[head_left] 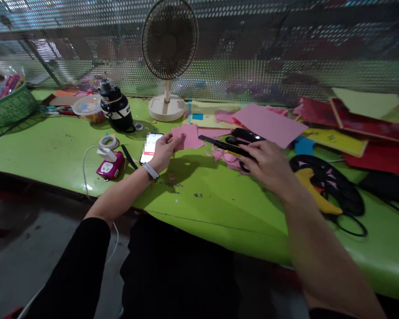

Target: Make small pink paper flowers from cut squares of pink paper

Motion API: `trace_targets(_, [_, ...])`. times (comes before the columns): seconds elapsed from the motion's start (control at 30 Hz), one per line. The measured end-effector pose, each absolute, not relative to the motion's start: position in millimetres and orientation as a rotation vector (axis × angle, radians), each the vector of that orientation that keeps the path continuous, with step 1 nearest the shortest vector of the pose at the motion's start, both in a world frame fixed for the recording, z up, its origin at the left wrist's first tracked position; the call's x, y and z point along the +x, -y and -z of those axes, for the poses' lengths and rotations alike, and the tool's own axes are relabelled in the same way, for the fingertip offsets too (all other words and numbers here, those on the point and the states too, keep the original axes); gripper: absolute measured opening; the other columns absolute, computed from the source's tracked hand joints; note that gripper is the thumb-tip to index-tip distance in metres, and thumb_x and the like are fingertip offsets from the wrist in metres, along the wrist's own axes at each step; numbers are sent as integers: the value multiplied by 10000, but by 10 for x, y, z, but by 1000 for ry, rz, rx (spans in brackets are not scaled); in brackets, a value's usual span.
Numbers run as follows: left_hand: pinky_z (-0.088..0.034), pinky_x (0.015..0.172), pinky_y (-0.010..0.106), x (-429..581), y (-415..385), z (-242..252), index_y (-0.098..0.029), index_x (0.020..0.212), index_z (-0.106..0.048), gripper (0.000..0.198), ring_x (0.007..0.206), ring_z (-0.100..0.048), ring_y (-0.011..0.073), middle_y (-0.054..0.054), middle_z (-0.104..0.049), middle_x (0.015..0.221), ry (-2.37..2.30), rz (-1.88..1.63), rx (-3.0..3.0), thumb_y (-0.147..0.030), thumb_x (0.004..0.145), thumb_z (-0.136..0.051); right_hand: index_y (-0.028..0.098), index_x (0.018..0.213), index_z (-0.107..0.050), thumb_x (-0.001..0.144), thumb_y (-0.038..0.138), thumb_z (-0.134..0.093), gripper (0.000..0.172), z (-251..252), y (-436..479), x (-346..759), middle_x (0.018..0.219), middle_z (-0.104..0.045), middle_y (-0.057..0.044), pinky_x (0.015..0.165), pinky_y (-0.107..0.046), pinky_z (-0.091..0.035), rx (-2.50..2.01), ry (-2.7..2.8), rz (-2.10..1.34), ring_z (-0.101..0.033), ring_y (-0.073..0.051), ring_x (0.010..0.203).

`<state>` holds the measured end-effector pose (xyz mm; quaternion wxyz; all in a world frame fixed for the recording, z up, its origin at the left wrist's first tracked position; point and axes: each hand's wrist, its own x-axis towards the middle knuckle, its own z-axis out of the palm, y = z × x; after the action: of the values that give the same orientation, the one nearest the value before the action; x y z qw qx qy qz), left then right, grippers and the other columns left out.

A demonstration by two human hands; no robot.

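Observation:
My left hand [164, 150] pinches a small pink paper piece [188, 136] above the green table [86, 150]. A white watch band circles that wrist. My right hand [266, 164] is closed round black scissors [224, 145], whose blades point left toward the pink piece. Pink paper scraps [228, 159] lie on the table just under the scissors. A lit phone [150, 147] lies flat directly left of my left hand.
A desk fan [169, 57] stands at the back centre, a black bottle [115, 106] left of it. A tape roll [108, 141], a magenta charger [109, 167], a green basket [8, 106], a large pink sheet [269, 124], coloured paper sheets [362, 133] and a black cut-out [329, 186] surround my hands.

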<state>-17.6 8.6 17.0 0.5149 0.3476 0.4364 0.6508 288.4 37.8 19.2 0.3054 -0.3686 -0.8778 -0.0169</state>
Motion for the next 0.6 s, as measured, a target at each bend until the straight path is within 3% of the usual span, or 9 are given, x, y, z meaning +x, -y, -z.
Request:
trace_targets(0.33, [-568,764,258,-132,-26,-222,-180,995,-668,324,953,-686,161,64,-732,1033,-998,-1388,788,-337,770,-842,271,1457,-565,1004,334,-470,467,-197,-350,2798,1194,-593,-180,1003,-643,-471,-958,2362,14,-542,-398,1185])
trace_targets(0.6, [-578,880,314,-61,33,-237,-177,1042,-672,390,1017,-700,188,88,-732,1137,-912,-1288,828,-193,704,-865,213,1413,-577,1004,312,-471,434,-235,-322,2757,1210,-638,-170,1036,-601,-480,-901,2452,-11,-584,-355,1178])
